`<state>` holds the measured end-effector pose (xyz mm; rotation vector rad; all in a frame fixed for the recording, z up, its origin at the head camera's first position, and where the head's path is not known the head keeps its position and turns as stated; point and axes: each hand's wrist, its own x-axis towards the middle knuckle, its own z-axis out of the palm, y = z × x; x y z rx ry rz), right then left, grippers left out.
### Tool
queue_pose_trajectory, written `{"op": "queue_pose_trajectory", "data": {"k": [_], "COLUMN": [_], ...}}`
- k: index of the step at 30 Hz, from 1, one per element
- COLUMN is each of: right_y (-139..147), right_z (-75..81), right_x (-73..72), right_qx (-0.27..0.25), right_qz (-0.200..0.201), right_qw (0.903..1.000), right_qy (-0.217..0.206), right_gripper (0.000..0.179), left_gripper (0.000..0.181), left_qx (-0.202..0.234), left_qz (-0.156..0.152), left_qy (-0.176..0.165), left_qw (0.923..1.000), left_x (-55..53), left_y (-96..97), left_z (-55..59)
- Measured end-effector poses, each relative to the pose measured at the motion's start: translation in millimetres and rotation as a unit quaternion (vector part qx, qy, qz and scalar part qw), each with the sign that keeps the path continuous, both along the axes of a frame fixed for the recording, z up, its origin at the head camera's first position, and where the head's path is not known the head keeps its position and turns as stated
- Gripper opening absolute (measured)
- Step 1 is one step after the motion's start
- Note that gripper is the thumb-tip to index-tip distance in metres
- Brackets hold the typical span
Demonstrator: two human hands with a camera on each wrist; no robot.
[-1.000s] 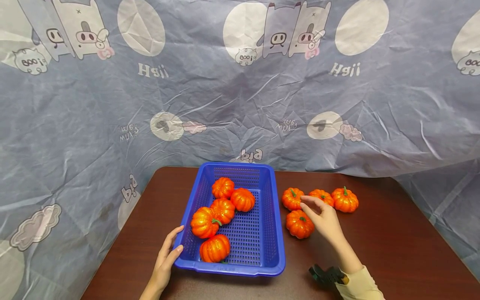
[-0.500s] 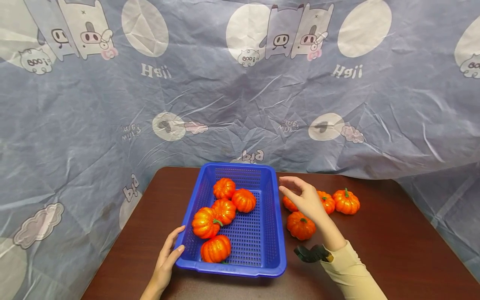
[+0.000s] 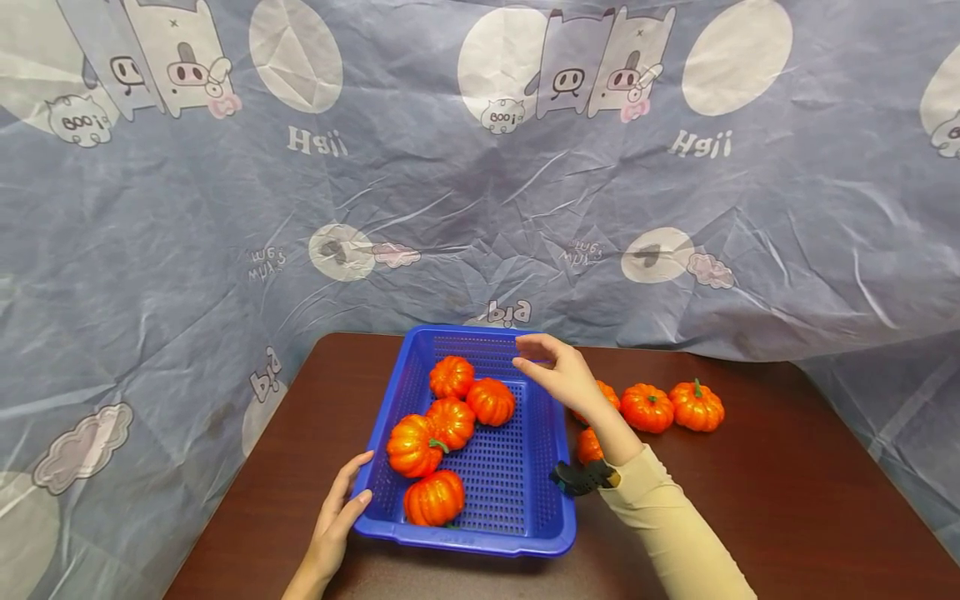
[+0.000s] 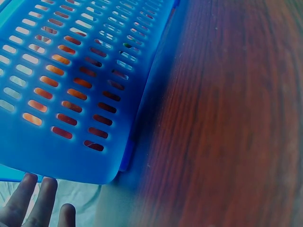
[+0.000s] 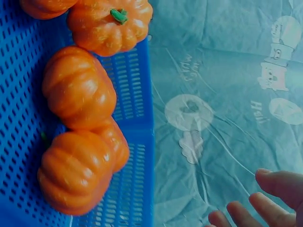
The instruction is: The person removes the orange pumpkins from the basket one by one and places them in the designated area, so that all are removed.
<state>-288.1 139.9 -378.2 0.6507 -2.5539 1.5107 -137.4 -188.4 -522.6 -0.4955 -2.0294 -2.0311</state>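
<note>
A blue perforated plastic basket (image 3: pixel 498 546) stands on the table with several shiny orange toy pumpkins (image 3: pixel 435 498) inside, mostly along its left half. My left hand (image 3: pixel 330 517) rests against the basket's left side near the front corner, thumb and forefinger apart at the rim. In the left wrist view its straight fingers (image 4: pixel 43 205) reach the basket's edge. My right hand (image 3: pixel 564 375) is over the basket's far right rim, thumb and fingers spread with nothing between them. Several more pumpkins (image 3: pixel 647 408) sit on the table right of the basket, some partly hidden by the right arm.
The dark brown wooden table (image 3: pixel 780 492) carries everything. Behind it and along the sides hangs a wrinkled grey-blue cloth (image 3: pixel 465 192) with cartoon prints. A black device (image 3: pixel 581 478) is strapped to the right wrist, overlapping the basket's right rim in the head view.
My right hand, empty throughout, has moved left from above the table pumpkins to over the basket's right rim. The left hand has stayed at the basket, and the basket's pumpkins have not shifted.
</note>
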Motion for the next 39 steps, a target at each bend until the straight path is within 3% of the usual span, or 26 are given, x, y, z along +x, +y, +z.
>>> {"op": "queue_pose_trajectory", "data": {"k": [6,13,27,33,39], "right_y": [-22.1,-37.8,-43.1,-41.2,-40.9], "right_z": [-8.2,-26.2,-49.3,-60.7,-62.3], "right_x": [-10.4,-22.3,-32.3,-35.2,-34.1], "right_qx": [0.006,0.040,0.070,0.083,0.094], "right_qz": [0.011,0.000,0.003,0.016,0.020], "right_qw": [0.9994,0.9978,0.9934,0.9914,0.9898], "right_qy": [-0.031,-0.052,-0.090,-0.100,-0.105], "right_gripper": [0.047,0.056,0.066,0.067,0.067], "left_gripper": [0.048,0.047,0.048,0.048,0.048], "left_qx": [-0.002,0.004,0.001,0.001,-0.003], "left_qz": [-0.002,-0.007,-0.007,-0.001,0.000], "left_qy": [0.004,-0.016,0.013,0.005,0.004], "left_qw": [1.0000,0.9998,0.9999,1.0000,1.0000], "left_x": [-0.2,1.4,-0.3,-0.5,0.1], "left_y": [0.0,0.7,-0.8,-0.3,0.3], "left_z": [1.4,2.7,0.6,-0.5,0.4]}}
